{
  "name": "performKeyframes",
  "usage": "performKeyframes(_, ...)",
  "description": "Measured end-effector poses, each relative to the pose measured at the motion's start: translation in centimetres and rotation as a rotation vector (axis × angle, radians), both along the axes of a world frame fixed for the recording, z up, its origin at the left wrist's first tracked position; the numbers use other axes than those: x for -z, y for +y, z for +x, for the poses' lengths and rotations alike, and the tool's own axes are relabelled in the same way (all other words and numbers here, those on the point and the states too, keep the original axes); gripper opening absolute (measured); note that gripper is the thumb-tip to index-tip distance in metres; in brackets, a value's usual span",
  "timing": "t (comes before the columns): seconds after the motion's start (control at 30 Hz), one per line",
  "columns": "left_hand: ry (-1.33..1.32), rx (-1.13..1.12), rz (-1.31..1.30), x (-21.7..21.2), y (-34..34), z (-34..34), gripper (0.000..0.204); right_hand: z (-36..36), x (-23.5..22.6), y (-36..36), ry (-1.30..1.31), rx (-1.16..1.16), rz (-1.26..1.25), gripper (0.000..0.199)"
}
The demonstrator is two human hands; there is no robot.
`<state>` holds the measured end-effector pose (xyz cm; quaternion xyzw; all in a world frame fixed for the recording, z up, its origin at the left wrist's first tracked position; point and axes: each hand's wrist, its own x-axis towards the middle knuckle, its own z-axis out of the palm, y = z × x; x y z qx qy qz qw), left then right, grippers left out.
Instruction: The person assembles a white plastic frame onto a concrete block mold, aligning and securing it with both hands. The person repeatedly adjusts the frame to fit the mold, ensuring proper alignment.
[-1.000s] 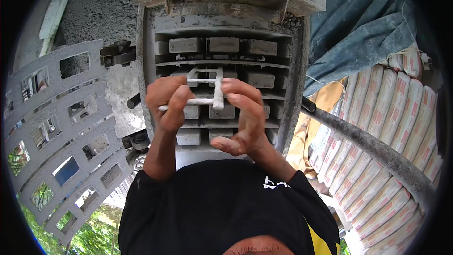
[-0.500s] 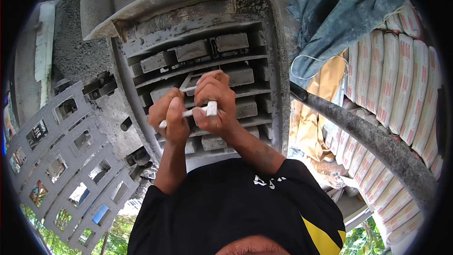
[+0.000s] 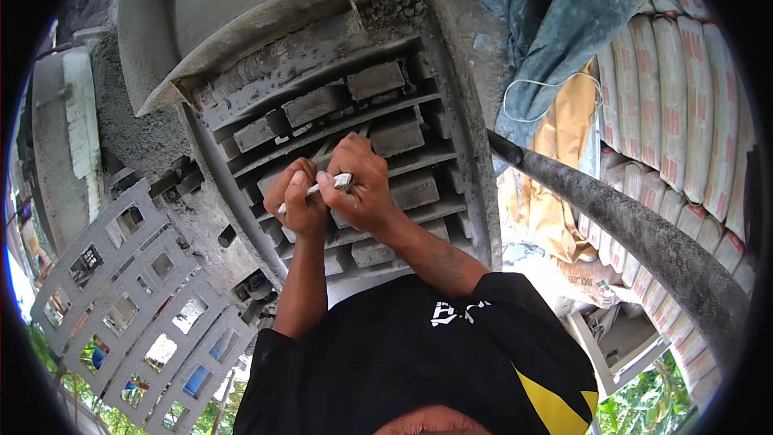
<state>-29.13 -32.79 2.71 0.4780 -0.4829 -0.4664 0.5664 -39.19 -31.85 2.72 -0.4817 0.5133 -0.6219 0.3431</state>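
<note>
My left hand (image 3: 299, 200) is closed round a pale, cement-crusted bar handle (image 3: 343, 181). Close beside it, my right hand (image 3: 358, 187) grips the same handle in a fist. The bar's blunt end shows at the right fist, and its other end pokes out by the left. Thin shafts run from behind my fists toward a grey metal block mould (image 3: 400, 161); my knuckles hide where they join the bar, and the far part of the tool cannot be made out. Rows of rectangular grey blocks (image 3: 313, 105) sit between the mould's crossbars.
A curved metal hopper lip (image 3: 266, 20) stands beyond the mould. To the left is a slotted grey metal grate (image 3: 173, 246). A thick grey pipe (image 3: 616, 209) slants along the right, before stacked bags (image 3: 668, 89) and a blue-green tarp (image 3: 564, 32).
The view has turned, so the mould appears tilted and shifted left. My fists have come closer together on the handle, and less of the tool's frame shows. Both hands keep their grip.
</note>
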Motion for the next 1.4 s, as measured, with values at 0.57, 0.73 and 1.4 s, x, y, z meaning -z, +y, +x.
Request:
performKeyframes(0.57,-0.496,-0.09,-0.168,1.6,-0.5,-0.7,0.027,-1.4,2.7,0.0,0.013,0.007,0.024,0.021)
performKeyframes(0.73,-0.502,-0.102,-0.073,0.1,-1.3,-1.1,0.026,-1.9,-0.5,-0.5,-0.062,-0.035,0.176,0.023)
performKeyframes(1.4,-0.107,0.111,-0.107,0.4,-0.1,-6.4,0.028,-6.4,1.4,0.4,-0.093,0.101,0.045,0.019)
